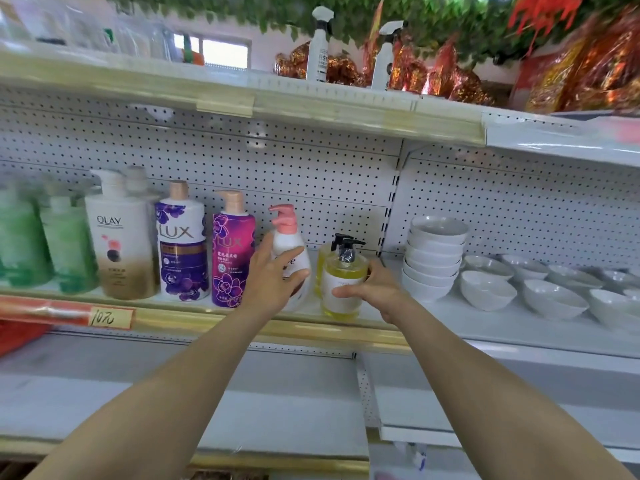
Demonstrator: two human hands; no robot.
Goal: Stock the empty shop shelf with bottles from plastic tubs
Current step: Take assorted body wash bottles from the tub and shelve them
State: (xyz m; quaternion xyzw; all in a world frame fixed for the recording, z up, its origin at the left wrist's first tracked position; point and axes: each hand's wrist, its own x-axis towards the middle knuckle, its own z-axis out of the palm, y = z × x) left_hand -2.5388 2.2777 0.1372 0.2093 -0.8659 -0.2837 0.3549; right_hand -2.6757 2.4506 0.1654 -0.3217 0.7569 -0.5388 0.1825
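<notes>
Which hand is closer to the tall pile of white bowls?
The right hand. It holds the yellow bottle, just left of the bowl stack. The left hand is farther away, holding the white bottle with the pink pump, on the yellow bottle's other side.

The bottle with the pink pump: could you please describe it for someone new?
Look along the middle shelf. Between the magenta bottle and the yellow bottle, behind the left hand, stands a white bottle. It alone has a pink pump.

A shop: pegboard-backed shelves (pixel 311 328) with a handwritten price tag (pixel 110 317) on the front edge, rows of branded bottles (pixel 181 244) and stacked bowls (pixel 434 258).
</notes>
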